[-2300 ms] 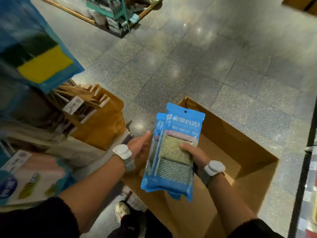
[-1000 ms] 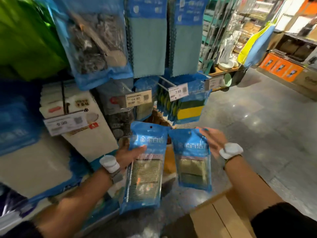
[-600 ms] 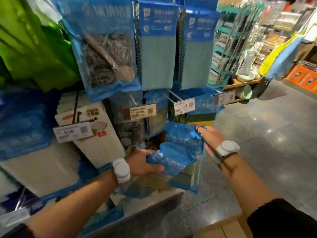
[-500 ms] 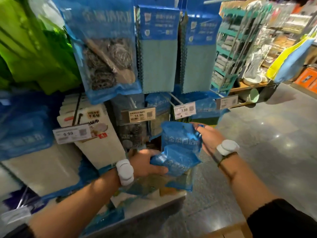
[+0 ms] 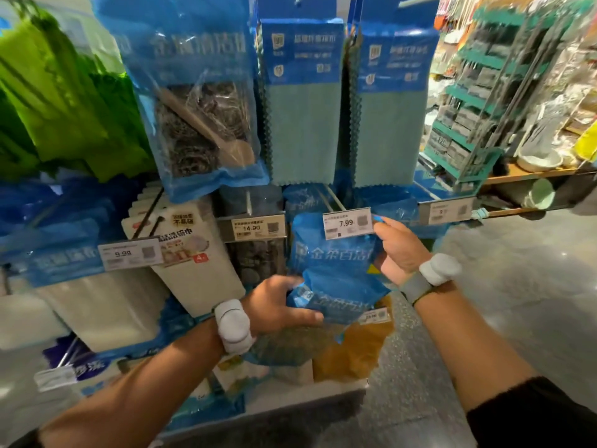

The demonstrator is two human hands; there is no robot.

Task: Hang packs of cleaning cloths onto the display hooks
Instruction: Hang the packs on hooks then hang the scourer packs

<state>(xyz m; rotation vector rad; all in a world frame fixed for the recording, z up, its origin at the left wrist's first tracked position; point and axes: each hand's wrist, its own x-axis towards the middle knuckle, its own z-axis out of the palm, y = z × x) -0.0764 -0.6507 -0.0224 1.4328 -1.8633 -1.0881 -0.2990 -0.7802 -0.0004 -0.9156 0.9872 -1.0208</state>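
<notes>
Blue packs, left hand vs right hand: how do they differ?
Right-hand blue plastic pack is upright and high, its top behind the white 7.99 price tag; left-hand blue plastic pack sits lower, tilted and bent. The right hand holds the first by its right edge; the left hand grips the second at its left side. Both are blue film with white print.

Shop aisle, price tags (image 5: 347, 224), packaged goods on hooks (image 5: 328, 198)

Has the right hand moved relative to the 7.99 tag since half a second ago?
Yes. The right hand has risen toward the 7.99 price tag; its fingers now sit at the tag's right edge, holding the blue pack behind it.
</notes>
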